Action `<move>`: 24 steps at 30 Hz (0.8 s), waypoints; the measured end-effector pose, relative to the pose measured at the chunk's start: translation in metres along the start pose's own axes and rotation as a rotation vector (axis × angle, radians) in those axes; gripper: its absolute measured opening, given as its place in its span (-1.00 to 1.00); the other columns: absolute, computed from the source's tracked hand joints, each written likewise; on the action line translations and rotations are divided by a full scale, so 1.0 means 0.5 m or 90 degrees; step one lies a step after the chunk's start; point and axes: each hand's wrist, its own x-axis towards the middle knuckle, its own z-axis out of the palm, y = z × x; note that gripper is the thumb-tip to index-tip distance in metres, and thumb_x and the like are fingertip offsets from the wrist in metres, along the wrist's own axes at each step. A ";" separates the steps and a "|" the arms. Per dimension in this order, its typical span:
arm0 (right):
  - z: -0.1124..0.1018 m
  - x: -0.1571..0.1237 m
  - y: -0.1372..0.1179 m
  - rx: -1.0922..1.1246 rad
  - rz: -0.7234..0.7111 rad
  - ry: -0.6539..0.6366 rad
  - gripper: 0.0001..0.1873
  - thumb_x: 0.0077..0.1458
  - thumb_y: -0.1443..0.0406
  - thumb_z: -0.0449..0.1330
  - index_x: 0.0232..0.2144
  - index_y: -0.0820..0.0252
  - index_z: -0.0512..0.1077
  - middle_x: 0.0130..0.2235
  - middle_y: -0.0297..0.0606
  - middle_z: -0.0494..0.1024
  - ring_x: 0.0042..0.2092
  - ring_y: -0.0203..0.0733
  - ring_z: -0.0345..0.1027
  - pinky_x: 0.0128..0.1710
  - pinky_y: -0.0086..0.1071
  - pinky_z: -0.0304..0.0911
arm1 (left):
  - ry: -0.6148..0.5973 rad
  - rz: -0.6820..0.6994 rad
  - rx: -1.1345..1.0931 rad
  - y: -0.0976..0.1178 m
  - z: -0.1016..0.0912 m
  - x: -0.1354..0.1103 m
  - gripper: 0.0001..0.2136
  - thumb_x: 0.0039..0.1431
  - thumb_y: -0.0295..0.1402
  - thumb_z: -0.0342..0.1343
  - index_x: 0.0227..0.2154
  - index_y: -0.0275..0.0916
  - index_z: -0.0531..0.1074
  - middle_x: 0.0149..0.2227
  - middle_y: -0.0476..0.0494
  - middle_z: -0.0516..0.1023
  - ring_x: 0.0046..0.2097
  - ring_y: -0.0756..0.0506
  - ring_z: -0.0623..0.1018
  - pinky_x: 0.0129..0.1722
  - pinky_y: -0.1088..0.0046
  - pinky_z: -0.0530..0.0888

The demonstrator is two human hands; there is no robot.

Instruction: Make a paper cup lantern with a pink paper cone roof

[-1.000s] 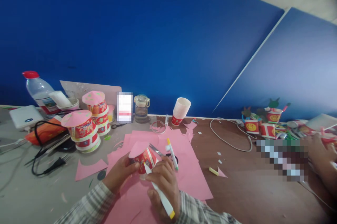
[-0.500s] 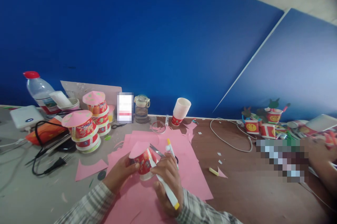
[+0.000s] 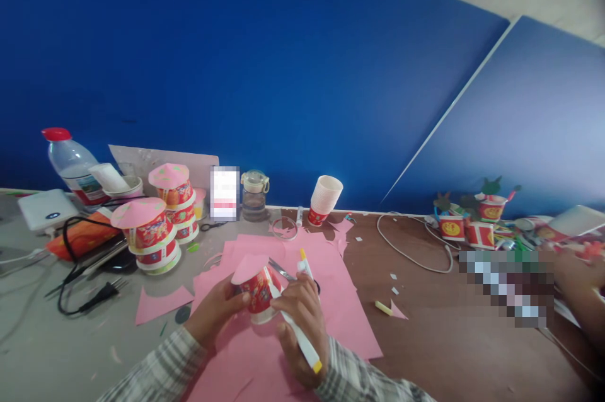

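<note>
My left hand (image 3: 218,309) is closed around the side of a red printed paper cup (image 3: 262,293), turned upside down with a pink paper cone (image 3: 248,268) on top. In my right hand (image 3: 305,307) is a white marker pen (image 3: 302,344) with a yellow end, its tip at the cup's right side. Just beyond the right hand lie scissors (image 3: 282,269), partly hidden, and a second white and yellow pen (image 3: 304,261). Pink paper sheets (image 3: 352,320) spread out beneath both hands.
Stacked cups with pink cone roofs (image 3: 144,225) stand left, near a black plug (image 3: 101,293) and a bottle (image 3: 70,162). Behind are a water jar (image 3: 254,197) and a leaning cup stack (image 3: 324,197). Another person's hand (image 3: 574,273) is at far right beside small decorated cups (image 3: 452,227).
My hands, the cup and the marker pen stay almost in the same place. The other person's hand at far right has shifted slightly.
</note>
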 end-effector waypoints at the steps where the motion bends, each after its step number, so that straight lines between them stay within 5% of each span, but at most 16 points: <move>1: 0.000 0.001 -0.001 0.000 0.000 -0.001 -0.82 0.11 0.25 0.02 -0.33 0.11 0.42 -0.43 -0.34 0.47 -0.39 -0.12 0.38 -0.11 -0.01 0.20 | -0.001 -0.001 -0.002 0.000 0.000 0.000 -0.55 -0.30 -0.30 0.24 -0.22 -0.22 0.38 -0.30 -0.18 0.56 -0.22 -0.31 0.44 -0.23 0.13 0.37; 24: -0.003 -0.007 -0.002 0.083 0.010 0.017 -0.77 0.16 0.22 0.01 -0.28 0.16 0.43 -0.41 -0.27 0.45 -0.35 -0.10 0.38 -0.14 0.01 0.28 | 0.005 -0.023 -0.036 0.004 0.003 -0.001 -0.56 -0.29 -0.27 0.23 -0.25 -0.31 0.41 -0.35 -0.25 0.58 -0.29 -0.31 0.47 -0.31 0.16 0.39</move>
